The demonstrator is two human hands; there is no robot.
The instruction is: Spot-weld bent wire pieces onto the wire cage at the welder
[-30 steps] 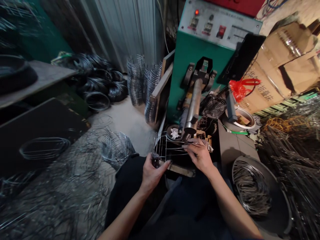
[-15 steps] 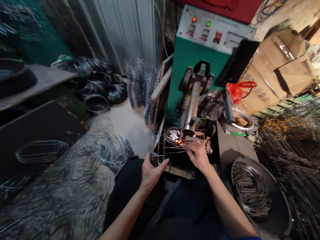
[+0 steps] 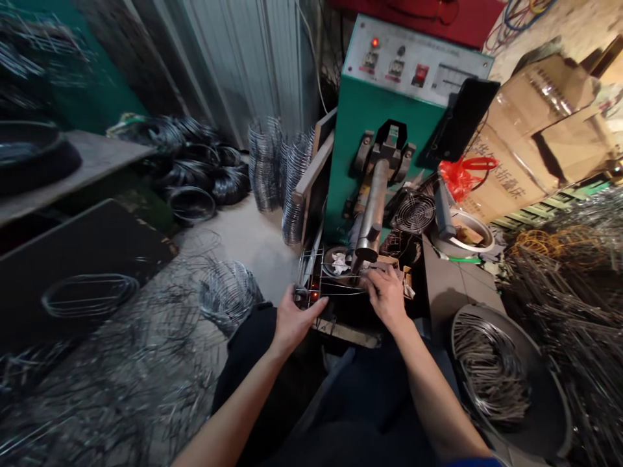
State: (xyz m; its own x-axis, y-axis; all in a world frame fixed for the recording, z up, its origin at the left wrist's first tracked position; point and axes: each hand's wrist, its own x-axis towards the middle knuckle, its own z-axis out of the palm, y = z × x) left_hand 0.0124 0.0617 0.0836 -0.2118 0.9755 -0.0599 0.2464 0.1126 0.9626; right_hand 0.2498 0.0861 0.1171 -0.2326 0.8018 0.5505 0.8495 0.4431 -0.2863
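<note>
A spot welder [image 3: 374, 84] with a green body stands in front of me, its thick metal arm [image 3: 374, 211] reaching towards my hands. Below the electrode lies a small wire frame [image 3: 321, 275] of thin metal rods. My left hand [image 3: 296, 319] grips its left end, thumb stretched along the near side. My right hand [image 3: 388, 297] is closed at the right end of the frame, close to the electrode tip; its fingertips are partly hidden. A small orange glow shows among the rods by my left thumb.
At right, a dark basin [image 3: 540, 402] holds short metal rods. A pot [image 3: 467, 245] and cardboard boxes [image 3: 525, 143] stand behind it. Stacked wire rings [image 3: 265, 165] stand at left, with a wire bundle [image 3: 228, 292] nearer. Loose wire covers the floor at left.
The sparks at the electrode tip have gone, and the panel's green light is off. My right hand has shifted slightly right. An orange glow now shows near my left thumb.
</note>
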